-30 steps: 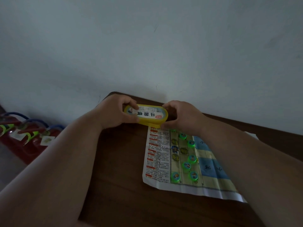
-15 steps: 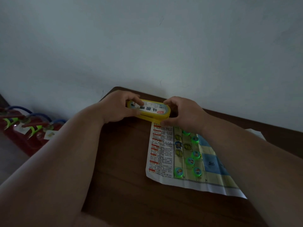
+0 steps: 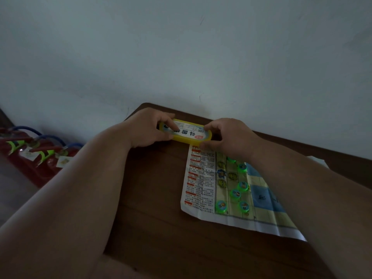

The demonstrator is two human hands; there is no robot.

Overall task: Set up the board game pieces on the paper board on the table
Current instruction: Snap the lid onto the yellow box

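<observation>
A yellow oval game box with a printed label lies at the far edge of the brown table. My left hand grips its left end and my right hand grips its right end. Just below the box, the paper board is spread flat, with a text column on its left and yellow and blue squares. Several round green pieces sit on the board's left columns. My right forearm hides the board's right part.
A grey wall stands directly behind the table. Red fire extinguishers with blue hoses lie on the floor at the left. A white sheet pokes out behind my right forearm.
The view has tilted up and the table sits lower in frame. Both hands keep hold of the yellow box at the table's far edge; the pieces have not moved on the board.
</observation>
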